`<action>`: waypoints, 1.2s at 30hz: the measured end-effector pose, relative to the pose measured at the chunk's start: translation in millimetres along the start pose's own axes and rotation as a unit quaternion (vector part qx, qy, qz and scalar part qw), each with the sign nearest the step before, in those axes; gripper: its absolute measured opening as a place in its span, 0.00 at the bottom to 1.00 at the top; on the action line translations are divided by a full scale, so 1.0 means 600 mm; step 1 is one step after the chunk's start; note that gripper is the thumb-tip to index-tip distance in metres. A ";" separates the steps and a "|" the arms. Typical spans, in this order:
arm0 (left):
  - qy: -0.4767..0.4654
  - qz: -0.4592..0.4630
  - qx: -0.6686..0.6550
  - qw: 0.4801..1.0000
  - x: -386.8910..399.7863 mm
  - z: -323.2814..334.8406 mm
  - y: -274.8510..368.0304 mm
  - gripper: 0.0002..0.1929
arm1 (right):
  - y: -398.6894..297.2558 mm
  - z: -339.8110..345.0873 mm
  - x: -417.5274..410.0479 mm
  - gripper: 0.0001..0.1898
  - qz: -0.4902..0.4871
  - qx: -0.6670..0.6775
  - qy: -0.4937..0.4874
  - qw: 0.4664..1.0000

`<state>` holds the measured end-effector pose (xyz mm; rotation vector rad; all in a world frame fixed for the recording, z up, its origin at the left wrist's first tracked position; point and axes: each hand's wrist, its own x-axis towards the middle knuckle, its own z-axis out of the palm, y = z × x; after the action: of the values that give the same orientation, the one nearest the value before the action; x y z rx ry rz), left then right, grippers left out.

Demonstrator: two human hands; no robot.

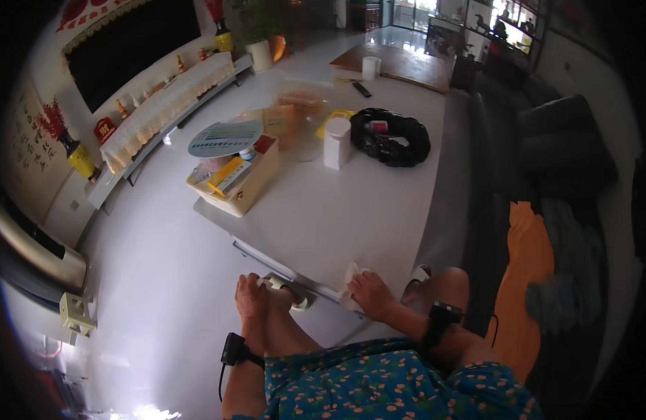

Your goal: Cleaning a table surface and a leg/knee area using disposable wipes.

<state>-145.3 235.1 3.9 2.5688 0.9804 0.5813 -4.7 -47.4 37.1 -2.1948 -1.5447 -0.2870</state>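
My right hand (371, 295) presses a crumpled white tissue or cloth (353, 272) against the near edge of a pale table (323, 226). Over my left knee, my left hand (250, 296) is curled, and a small white piece (261, 282) shows at its fingers; what it is stays unclear. Farther up the tabletop stands a white cylindrical container (337, 143). Beside it lies a bunched black plastic bag (390, 137) with a small red-and-white item (377, 126) in its opening.
A cream basket (260, 181) holding a yellow box (229, 176) and a round lidded tub (226, 138) stands at the table's left edge. Behind are clear plastic packaging (302, 100), a black remote (362, 90) and a paper roll (371, 68). A dark sofa (491, 152) runs along the right.
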 end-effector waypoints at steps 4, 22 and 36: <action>-0.013 0.005 0.004 1.000 0.008 0.005 0.013 0.09 | 0.027 -0.010 -0.028 0.07 0.009 -0.015 0.004 1.000; -0.016 0.040 0.035 0.998 0.011 0.010 0.020 0.08 | 0.179 -0.026 -0.026 0.08 0.142 -0.019 0.062 0.988; -0.030 0.034 0.050 0.998 0.017 0.013 0.018 0.08 | 0.341 -0.015 0.019 0.10 0.244 -0.128 0.071 0.959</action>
<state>-129.0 233.3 4.5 2.7000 0.9279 0.4815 190.5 -99.3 2.2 -2.6015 -0.8854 -0.4933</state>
